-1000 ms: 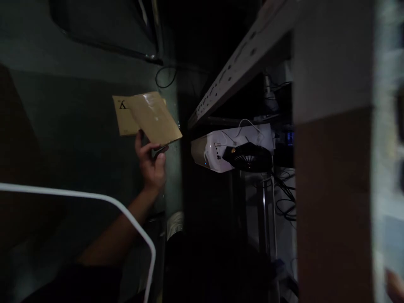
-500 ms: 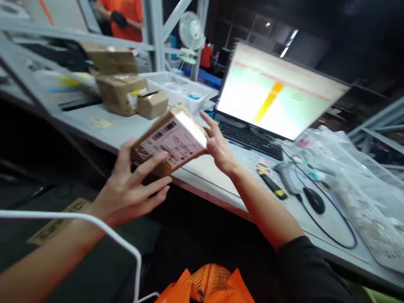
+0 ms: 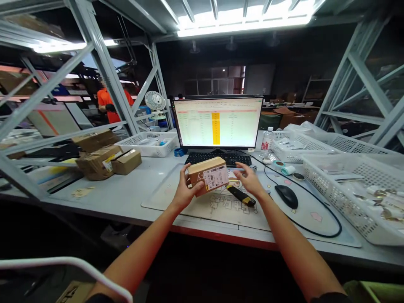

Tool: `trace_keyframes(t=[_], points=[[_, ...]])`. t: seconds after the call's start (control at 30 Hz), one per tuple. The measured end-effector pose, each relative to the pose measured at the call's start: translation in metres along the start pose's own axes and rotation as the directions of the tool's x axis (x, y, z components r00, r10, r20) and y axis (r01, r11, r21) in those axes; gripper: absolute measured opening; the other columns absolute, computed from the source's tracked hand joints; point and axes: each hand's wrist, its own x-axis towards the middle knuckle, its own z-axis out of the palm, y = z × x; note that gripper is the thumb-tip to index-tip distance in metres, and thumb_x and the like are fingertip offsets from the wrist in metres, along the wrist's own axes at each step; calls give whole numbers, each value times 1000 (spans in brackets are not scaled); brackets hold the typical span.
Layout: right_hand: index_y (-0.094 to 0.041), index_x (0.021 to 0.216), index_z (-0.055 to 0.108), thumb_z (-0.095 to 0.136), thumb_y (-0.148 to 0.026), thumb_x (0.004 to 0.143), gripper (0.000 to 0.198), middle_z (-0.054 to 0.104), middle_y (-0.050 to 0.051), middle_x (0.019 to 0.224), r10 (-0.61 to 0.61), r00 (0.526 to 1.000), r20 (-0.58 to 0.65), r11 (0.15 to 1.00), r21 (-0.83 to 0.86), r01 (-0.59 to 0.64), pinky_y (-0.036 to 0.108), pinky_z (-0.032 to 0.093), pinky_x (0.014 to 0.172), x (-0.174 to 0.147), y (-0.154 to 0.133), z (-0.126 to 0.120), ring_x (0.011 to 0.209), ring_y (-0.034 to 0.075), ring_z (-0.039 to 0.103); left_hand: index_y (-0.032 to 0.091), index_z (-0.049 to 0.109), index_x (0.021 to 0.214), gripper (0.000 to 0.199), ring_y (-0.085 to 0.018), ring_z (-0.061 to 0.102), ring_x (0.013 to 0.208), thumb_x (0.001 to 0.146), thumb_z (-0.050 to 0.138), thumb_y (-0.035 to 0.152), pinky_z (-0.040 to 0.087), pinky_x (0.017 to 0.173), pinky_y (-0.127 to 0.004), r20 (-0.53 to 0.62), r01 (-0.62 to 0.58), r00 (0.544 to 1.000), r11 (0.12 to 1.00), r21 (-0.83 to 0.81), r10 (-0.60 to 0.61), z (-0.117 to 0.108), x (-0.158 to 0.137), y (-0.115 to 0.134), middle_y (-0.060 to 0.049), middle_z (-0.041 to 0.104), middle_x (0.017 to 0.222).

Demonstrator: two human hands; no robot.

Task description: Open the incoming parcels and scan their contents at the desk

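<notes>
My left hand (image 3: 183, 190) grips a small cardboard box (image 3: 198, 180) by its left end, thumb across the front. The box is tilted above the desk mat, and a white printed shipping label (image 3: 216, 176) faces me. My right hand (image 3: 249, 180) is just off the box's right end, fingers apart and holding nothing. Below that hand, a black and yellow utility knife (image 3: 240, 195) lies on the mat (image 3: 195, 208). Behind the box is a black keyboard (image 3: 235, 158), partly covered by it.
A lit monitor (image 3: 217, 124) stands at the back. Cardboard boxes (image 3: 128, 162) and a white basket (image 3: 148, 147) are to the left. On the right lie a mouse (image 3: 285, 196), a looping cable (image 3: 337, 230), a bottle (image 3: 267, 139) and a large white basket (image 3: 341, 202). A person (image 3: 102, 99) stands beyond the frame.
My view has swung up and levelled. The box has moved away from me, over the mat. My left hand now grips its end, and my right hand has come off it.
</notes>
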Motion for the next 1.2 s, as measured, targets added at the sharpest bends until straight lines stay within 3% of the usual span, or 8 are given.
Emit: trace_keyframes(t=[0.07,0.13,0.2,0.4,0.57,0.83,1.0,1.2], points=[[-15,143,59,54,-51,101,55,65,19,139,104,976,-191,891,-418,-176,44,52,106,13,8,-27,125,31,65,31,24,156,104,-32,71,113,76,85,60,61,97,-51,-64,-11,998,999,51,14,-8,12,-14,-14,62,134],[-11,140,62,53,-50,103,54,67,22,135,232,934,-273,658,-663,-357,47,50,107,22,15,-43,129,36,63,30,25,155,105,-32,70,113,74,84,60,60,98,-53,-79,-7,997,996,89,14,-17,24,-30,-14,61,134],[-7,135,66,62,-54,98,59,68,27,132,359,895,-267,502,-753,-426,50,51,104,27,22,-44,128,42,64,29,24,156,106,-32,69,115,75,84,60,58,100,-55,-39,15,999,995,103,-11,-23,31,-48,-15,59,136],[-4,141,60,68,-38,97,56,68,29,131,449,869,-208,362,-846,-390,46,52,98,29,41,-20,124,40,66,28,23,157,103,-32,67,120,79,82,61,55,105,-55,36,70,997,995,70,-73,-27,33,-80,-16,56,140],[-12,115,74,70,-22,87,31,76,15,113,482,876,16,453,-860,-234,32,51,81,39,14,-50,102,29,72,28,22,157,103,-33,65,124,80,83,60,53,109,-55,53,85,995,996,41,-87,-27,35,-86,-17,55,144],[-21,104,73,66,-33,83,25,76,5,93,75,946,317,772,-618,146,33,50,76,-1,-22,-26,85,27,69,29,22,159,102,-33,64,125,82,82,60,52,110,-56,32,82,996,996,42,-83,-26,36,-92,-17,56,143],[-22,126,65,67,-28,82,44,76,7,112,46,894,445,760,-596,257,34,49,79,-22,-22,5,92,28,70,28,21,159,103,-33,63,128,82,81,60,53,111,-51,32,73,997,997,21,-73,-23,34,-87,-16,56,144],[-23,123,62,70,-31,86,39,75,7,102,120,900,420,644,-723,251,32,41,68,-22,-26,17,88,30,70,29,20,161,104,-34,61,131,83,81,60,52,112,-53,28,94,995,994,47,-95,-23,32,-86,-16,54,147]])
